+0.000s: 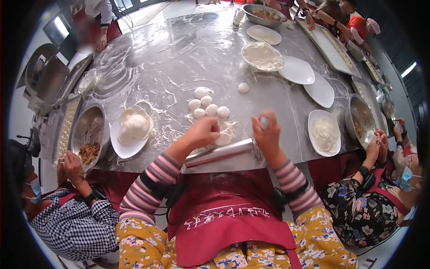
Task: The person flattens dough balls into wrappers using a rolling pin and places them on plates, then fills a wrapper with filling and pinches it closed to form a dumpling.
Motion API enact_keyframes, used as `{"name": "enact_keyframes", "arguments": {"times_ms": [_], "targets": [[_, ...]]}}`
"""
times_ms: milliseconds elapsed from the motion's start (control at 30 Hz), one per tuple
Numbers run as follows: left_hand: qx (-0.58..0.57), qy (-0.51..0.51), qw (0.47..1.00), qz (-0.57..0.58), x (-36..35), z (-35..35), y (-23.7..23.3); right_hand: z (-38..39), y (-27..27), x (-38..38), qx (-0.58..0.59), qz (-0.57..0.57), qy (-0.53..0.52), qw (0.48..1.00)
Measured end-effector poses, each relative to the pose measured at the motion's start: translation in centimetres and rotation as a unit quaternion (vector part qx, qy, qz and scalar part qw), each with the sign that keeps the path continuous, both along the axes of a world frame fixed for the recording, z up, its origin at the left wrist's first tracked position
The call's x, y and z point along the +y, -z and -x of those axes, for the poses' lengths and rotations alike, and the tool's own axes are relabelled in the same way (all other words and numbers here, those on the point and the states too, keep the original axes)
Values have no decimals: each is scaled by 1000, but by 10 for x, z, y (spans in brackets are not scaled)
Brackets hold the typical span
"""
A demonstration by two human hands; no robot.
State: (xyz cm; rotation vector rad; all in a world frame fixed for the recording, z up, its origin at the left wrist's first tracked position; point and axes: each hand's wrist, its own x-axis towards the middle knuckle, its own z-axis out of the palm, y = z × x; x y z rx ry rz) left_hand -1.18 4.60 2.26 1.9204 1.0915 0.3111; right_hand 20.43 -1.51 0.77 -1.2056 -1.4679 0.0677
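While left hand [201, 132] pinches a flat pale dough disc [222, 139] near the edge of the floured steel tabletop [179, 58], right hand [267, 136] is clenched on a stick [264, 122], rounded tip poking out. Shiny metal roller [219, 153] lies at disc's 6 o'clock. Smooth dough balls [208, 106] at 12. White plate [117, 150] of stacked wrappers at 9.

filling bowl [96, 117] left | wrapper plate [123, 152] just beside it | white plates [298, 70] right | tray [324, 45] beyond
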Motion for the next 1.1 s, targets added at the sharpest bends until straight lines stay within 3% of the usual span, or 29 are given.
{"name": "enact_keyframes", "arguments": {"times_ms": [100, 133, 233, 367, 433, 467, 500, 533, 567, 600, 633, 700, 767, 833, 900, 967, 1000, 1033, 1067, 1100], "targets": [[-18, -20, 997, 77, -18, 1, 0, -2, 1, -16, 16, 25, 12, 1000], [-2, 5, 1000, -4, -19, -1, 6, -2, 4, -23, 37, 39, 17, 998], [25, 6, 998, -55, -17, -16, -5, 9, -5, 17, 13, 21, 27, 999], [19, 51, 997, -49, -5, -16, 3, 9, 2, 33, 76, 76, -24, 994], [-10, 30, 997, -66, -5, -6, 15, -1, 1, 9, -94, -7, 37, 995], [-34, 15, 996, -82, -8, -1, 20, -3, 5, -6, -96, -6, 33, 995], [-35, 11, 996, -82, -14, 0, 16, -4, 10, -22, 4, 40, 6, 999], [-66, -53, 996, 27, -21, 2, 6, -4, 10, -30, 105, 87, -19, 991], [-95, -114, 979, 137, -27, 2, 2, -3, 9, -25, 106, 89, -17, 990], [-91, -109, 980, 141, -28, 1, 3, -1, 9, -14, 40, 50, 16, 998], [-47, -87, 992, 77, -29, -1, 3, 2, 4, -4, -27, 10, 49, 998], [37, -45, 996, -65, -23, -6, -4, 10, -4, 23, 15, 20, 34, 999], [68, -38, 994, -83, -18, -12, -11, 14, -2, 43, 39, 26, -3, 999], [-8, -3, 994, -107, -14, -13, -2, 12, -2, 35, 27, 18, 5, 999], [-1, 6, 993, -121, -13, -8, 6, 6, -2, 14, 9, 15, 8, 1000], [11, 17, 991, -134, -17, -1, 9, -2, 1, -17, -91, -17, 61, 994], [-33, -46, 998, -2, -22, 2, 6, -1, 2, -23, -91, -17, 58, 994], [-75, -105, 983, 131, -25, 4, 5, 0, 4, -29, -14, 9, 41, 999], [-49, -87, 990, 95, -29, 5, 9, 1, 6, -35, 65, 39, 27, 997], [-43, -82, 991, 99, -32, 3, 9, 3, 7, -30, 69, 44, 32, 996]]}}
